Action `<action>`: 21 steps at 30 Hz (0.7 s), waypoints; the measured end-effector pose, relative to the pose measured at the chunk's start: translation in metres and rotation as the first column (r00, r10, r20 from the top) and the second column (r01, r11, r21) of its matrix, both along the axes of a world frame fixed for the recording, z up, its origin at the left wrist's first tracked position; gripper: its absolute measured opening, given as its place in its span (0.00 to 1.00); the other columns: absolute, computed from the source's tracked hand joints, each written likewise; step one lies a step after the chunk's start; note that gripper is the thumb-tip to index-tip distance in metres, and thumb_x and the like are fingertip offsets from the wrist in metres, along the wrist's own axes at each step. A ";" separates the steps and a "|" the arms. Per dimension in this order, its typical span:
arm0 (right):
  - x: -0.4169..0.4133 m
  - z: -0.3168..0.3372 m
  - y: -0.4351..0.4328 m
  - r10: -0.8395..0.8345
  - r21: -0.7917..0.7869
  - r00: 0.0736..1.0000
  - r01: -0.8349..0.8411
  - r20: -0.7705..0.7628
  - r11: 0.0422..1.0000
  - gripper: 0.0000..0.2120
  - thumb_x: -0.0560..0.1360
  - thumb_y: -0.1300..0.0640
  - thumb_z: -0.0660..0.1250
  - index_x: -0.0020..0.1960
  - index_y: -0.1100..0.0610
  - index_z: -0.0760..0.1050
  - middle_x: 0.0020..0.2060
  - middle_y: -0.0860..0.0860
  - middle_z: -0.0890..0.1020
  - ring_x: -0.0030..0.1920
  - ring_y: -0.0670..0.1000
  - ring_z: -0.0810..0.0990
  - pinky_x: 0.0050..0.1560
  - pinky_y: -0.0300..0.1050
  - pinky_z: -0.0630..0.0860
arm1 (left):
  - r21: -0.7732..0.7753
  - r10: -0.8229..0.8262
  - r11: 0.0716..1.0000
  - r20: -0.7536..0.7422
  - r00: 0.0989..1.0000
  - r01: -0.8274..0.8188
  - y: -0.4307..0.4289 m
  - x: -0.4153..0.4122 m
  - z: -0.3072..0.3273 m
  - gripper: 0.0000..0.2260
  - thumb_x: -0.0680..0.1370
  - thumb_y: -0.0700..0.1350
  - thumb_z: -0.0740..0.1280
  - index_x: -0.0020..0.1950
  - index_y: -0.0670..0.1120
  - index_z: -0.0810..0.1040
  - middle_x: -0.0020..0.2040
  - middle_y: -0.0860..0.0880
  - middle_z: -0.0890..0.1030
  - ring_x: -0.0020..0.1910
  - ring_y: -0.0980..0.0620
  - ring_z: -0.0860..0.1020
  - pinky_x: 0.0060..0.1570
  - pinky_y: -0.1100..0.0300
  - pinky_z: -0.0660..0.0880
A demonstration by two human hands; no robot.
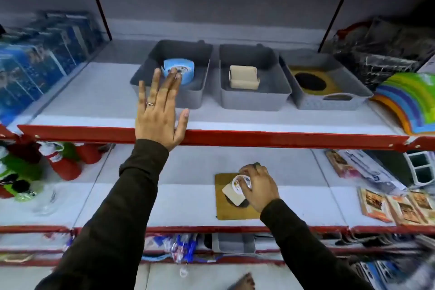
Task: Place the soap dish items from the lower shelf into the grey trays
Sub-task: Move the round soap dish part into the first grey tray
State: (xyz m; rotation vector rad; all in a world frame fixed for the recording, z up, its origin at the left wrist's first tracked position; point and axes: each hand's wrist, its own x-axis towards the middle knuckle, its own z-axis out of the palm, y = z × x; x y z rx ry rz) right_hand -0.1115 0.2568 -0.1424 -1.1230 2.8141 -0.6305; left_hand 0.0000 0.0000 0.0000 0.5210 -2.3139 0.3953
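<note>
Three grey trays stand side by side on the upper shelf. The left tray (pixel 188 99) holds a blue soap dish (pixel 182 70), the middle tray (pixel 254 101) a beige soap dish (pixel 244 77), the right tray (pixel 329 101) a wooden dish with a black oval (pixel 310 82). My left hand (pixel 160 113) is spread open in front of the left tray, fingertips over the blue dish, holding nothing. On the lower shelf my right hand (pixel 259 186) is closed on a beige soap dish with a round sticker (pixel 236 189), above a wooden soap dish (pixel 226 205).
A red shelf edge (pixel 259 138) runs between the two levels. Blue packaged goods (pixel 35 61) fill the upper left, a rainbow item (pixel 409 99) the upper right. Red and green toys (pixel 35 167) sit lower left, picture frames (pixel 400 207) lower right.
</note>
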 end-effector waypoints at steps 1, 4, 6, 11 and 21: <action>-0.009 -0.013 -0.003 -0.044 0.070 0.996 0.038 0.083 0.997 0.16 0.76 0.50 0.62 0.62 0.52 0.75 0.58 0.52 0.77 0.61 0.54 0.74 0.58 0.48 0.76 | -0.004 -0.009 1.000 -0.039 0.999 0.009 -0.001 -0.003 -0.003 0.32 0.79 0.56 0.49 0.81 0.44 0.55 0.81 0.44 0.59 0.80 0.41 0.52 0.78 0.48 0.35; -0.025 -0.036 -0.011 -0.200 0.270 0.958 0.140 0.206 0.952 0.22 0.77 0.47 0.62 0.67 0.55 0.73 0.63 0.55 0.74 0.64 0.57 0.72 0.62 0.49 0.75 | -0.054 -0.045 0.998 -0.153 0.987 0.037 -0.005 -0.006 -0.010 0.31 0.79 0.54 0.51 0.80 0.44 0.56 0.80 0.45 0.61 0.79 0.39 0.54 0.79 0.44 0.41; -0.035 -0.052 -0.018 -0.263 0.352 0.945 0.182 0.197 0.918 0.27 0.76 0.41 0.62 0.69 0.57 0.70 0.64 0.56 0.72 0.65 0.57 0.72 0.62 0.51 0.75 | -0.063 -0.069 0.996 -0.182 0.981 0.058 -0.009 -0.010 -0.016 0.31 0.79 0.54 0.52 0.81 0.45 0.54 0.80 0.45 0.60 0.79 0.39 0.55 0.79 0.44 0.42; -0.048 -0.080 -0.028 -0.345 0.494 0.915 0.205 0.210 0.845 0.36 0.70 0.34 0.67 0.69 0.57 0.70 0.64 0.56 0.69 0.66 0.57 0.68 0.62 0.51 0.75 | -0.099 -0.056 0.994 -0.198 0.979 0.037 -0.017 -0.015 -0.020 0.32 0.78 0.55 0.52 0.81 0.47 0.52 0.81 0.46 0.59 0.79 0.39 0.54 0.79 0.45 0.42; -0.039 -0.070 -0.021 -0.266 -0.140 0.801 0.395 0.537 0.908 0.09 0.75 0.61 0.66 0.54 0.58 0.81 0.52 0.57 0.85 0.54 0.58 0.82 0.52 0.40 0.75 | -0.075 -0.018 0.997 -0.166 0.986 0.006 -0.011 -0.012 -0.015 0.34 0.77 0.56 0.51 0.81 0.44 0.51 0.81 0.45 0.58 0.79 0.39 0.53 0.79 0.45 0.43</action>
